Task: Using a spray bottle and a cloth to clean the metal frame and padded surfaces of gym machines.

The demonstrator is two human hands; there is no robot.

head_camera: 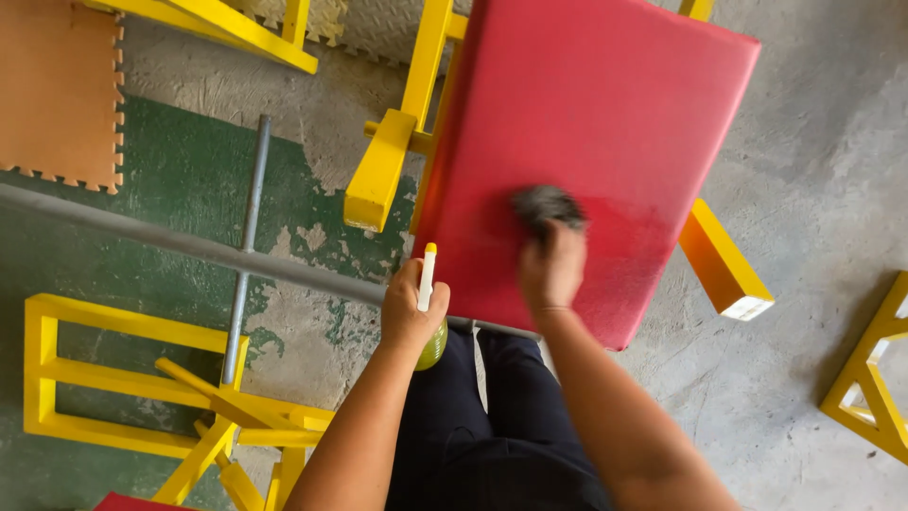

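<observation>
A red padded bench [605, 104] on a yellow metal frame fills the upper middle of the head view. My right hand [550, 270] presses a dark grey cloth [546, 203] onto the pad's lower part; the cloth is blurred. The pad looks darker and damp around it. My left hand [409, 308] grips a spray bottle [428, 312] with a white and yellow nozzle and a greenish body, held beside the pad's near left corner.
A grey metal bar [189, 244] runs across the floor at left, crossed by a second bar [248, 237]. Yellow frames stand at lower left [113, 378] and far right [875, 378]. An orange foam mat [57, 85] lies top left. The floor is concrete with worn green paint.
</observation>
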